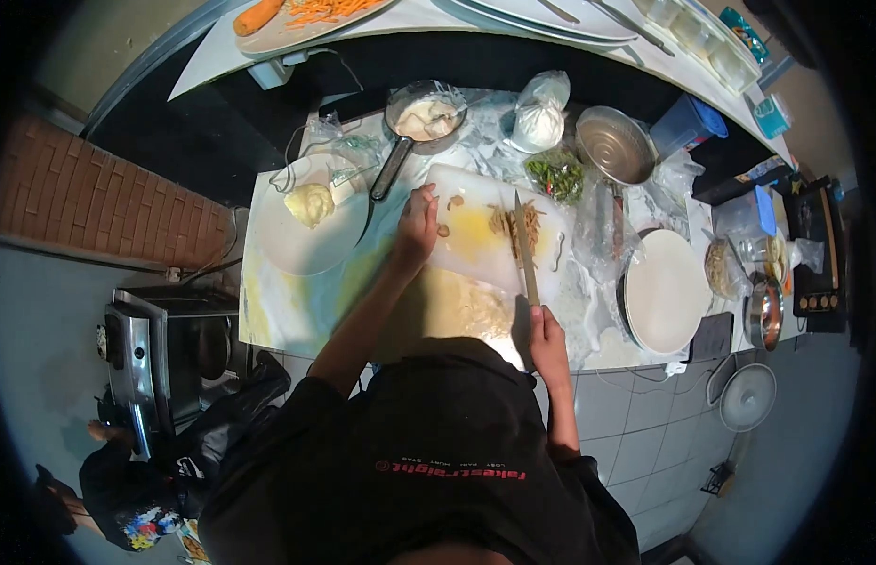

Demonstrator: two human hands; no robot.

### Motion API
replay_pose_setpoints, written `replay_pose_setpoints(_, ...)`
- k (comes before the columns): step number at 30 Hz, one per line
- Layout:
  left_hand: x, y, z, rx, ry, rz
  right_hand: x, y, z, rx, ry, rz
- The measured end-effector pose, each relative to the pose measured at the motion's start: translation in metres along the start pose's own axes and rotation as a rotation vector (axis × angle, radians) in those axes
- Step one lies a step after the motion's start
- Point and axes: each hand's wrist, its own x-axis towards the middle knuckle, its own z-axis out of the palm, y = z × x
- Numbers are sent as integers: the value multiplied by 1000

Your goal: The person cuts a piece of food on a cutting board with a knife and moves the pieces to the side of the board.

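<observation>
My right hand is wrapped round the handle of a long kitchen knife, its blade pointing away from me. The blade lies over a small heap of thin brown food strips on a white cutting board. My left hand is at the board's left edge, its fingers bent and closed over that edge. Two small brown pieces sit just beside those fingers. A yellow stain marks the middle of the board. What the strips are cut from I cannot make out.
Left of the board is a large white plate with a pale yellow lump. Behind are a covered frying pan, a bag of white powder, green chillies and a metal pan. A cream plate lies right. Another person is lower left.
</observation>
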Motion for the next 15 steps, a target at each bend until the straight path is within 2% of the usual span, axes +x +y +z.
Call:
replay_pose_setpoints(2,-9,4,2,185,40,10,-2,0,-1,5,8,20)
replay_pose_setpoints(6,-22,29,-1,223,25,-18,-9,-6,1,-23,21,62)
replay_pose_setpoints(8,-22,48,-5,366,97,149,-9,-6,3,-24,-37,72)
replay_pose_setpoints(9,-23,55,-6,365,95,146,-9,-7,4,-25,-38,75)
replay_pose_setpoints(11,-25,66,-5,341,-2,102,-10,-10,9,-6,6,-20)
replay_pose_setpoints(12,-25,68,-2,339,-6,97,-12,-11,10,-8,5,-14)
replay_pose_setpoints(14,-24,72,5,273,-213,38,-11,-18,8,-20,-10,3)
replay_pose_setpoints(15,-27,68,11,271,-213,37,-10,-21,7,-22,-10,5)
